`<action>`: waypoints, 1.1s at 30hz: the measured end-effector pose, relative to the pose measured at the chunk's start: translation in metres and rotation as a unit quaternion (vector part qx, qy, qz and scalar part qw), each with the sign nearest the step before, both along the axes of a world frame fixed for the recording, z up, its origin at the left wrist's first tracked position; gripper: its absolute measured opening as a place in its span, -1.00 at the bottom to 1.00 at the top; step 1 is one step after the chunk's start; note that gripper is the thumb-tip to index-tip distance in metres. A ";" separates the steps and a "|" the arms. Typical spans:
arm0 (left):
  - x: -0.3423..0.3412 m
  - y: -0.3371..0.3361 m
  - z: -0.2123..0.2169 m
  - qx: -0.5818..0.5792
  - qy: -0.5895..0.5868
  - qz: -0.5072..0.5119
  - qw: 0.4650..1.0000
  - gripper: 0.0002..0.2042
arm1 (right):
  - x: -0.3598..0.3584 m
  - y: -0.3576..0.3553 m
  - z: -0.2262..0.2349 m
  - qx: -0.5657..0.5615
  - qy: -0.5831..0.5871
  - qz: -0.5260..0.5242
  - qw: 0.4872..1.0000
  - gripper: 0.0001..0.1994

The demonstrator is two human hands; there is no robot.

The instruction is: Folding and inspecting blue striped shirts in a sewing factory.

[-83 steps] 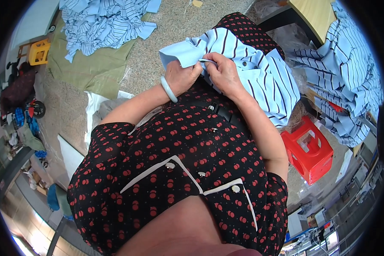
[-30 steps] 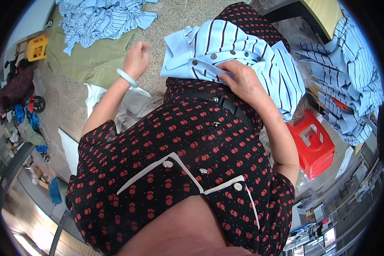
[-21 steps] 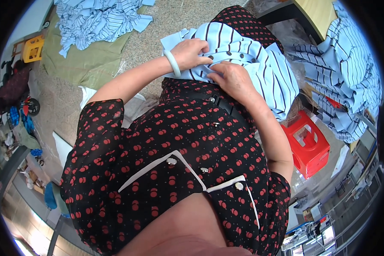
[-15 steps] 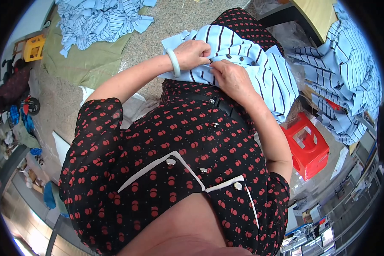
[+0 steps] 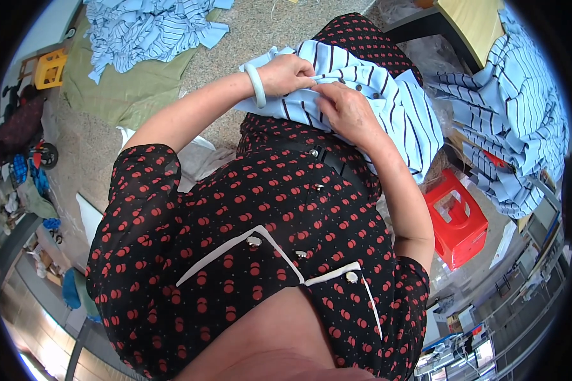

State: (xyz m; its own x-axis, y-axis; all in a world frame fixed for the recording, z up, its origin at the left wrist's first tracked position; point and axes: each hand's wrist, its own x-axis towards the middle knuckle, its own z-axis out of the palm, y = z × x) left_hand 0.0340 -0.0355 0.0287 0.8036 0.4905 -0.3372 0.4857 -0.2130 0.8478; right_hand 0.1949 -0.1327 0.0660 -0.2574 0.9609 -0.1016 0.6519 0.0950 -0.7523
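Note:
A light-blue shirt with dark stripes (image 5: 403, 117) lies bunched across my lap. My left hand (image 5: 287, 75), with a pale bangle (image 5: 256, 86) on its wrist, is closed on the cloth of its front, thumb and fingers pinched together. Close beside it, my right hand (image 5: 351, 114) has its fingertips bent onto the same strip of cloth, almost touching the left fingertips. Dark buttons (image 5: 359, 87) show on the shirt just beyond the right hand. What lies right between the fingertips is hidden.
Striped shirts are piled on a green cloth (image 5: 130, 89) on the floor at the far left. More striped shirts (image 5: 521, 95) hang in a heap at the right, by a wooden table (image 5: 470, 25). A red plastic stool (image 5: 457, 219) stands near my right elbow.
Both hands have shifted slightly along the shirt's front, staying close together. The right fingers have moved a little up and now bend over the cloth edge. The shirt remains on my lap.

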 end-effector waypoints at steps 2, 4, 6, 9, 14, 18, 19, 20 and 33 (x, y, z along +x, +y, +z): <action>0.000 -0.002 -0.001 0.009 -0.010 -0.003 1.000 -0.82 | -0.001 0.001 0.000 -0.007 -0.020 0.010 1.000 -0.85; 0.000 -0.003 -0.002 0.019 -0.006 -0.006 1.000 -0.81 | -0.003 0.001 0.001 -0.014 -0.040 0.020 0.999 -0.84; 0.001 -0.005 0.000 0.014 -0.008 0.005 1.000 -0.81 | -0.007 0.000 0.000 0.015 -0.081 0.011 0.997 -0.85; 0.001 -0.008 0.000 0.008 -0.015 0.025 1.000 -0.80 | -0.010 -0.001 0.000 0.026 -0.090 -0.004 0.996 -0.85; 0.003 -0.011 -0.004 0.004 -0.036 0.053 0.998 -0.78 | -0.010 -0.003 0.000 0.045 -0.048 -0.047 0.997 -0.85; 0.005 -0.013 -0.002 -0.050 -0.028 0.075 0.996 -0.78 | -0.010 -0.002 -0.002 0.049 -0.006 -0.110 0.993 -0.86; 0.006 -0.014 -0.001 -0.074 -0.030 0.090 0.993 -0.78 | -0.011 -0.002 -0.002 0.049 -0.006 -0.110 0.993 -0.86; 0.006 -0.014 0.002 -0.074 -0.029 0.089 0.993 -0.78 | -0.012 -0.002 -0.002 0.045 0.001 -0.126 0.991 -0.86; 0.005 -0.024 0.009 0.045 0.003 0.101 0.994 -0.77 | -0.014 -0.009 -0.017 0.139 -0.081 -0.124 0.979 -0.83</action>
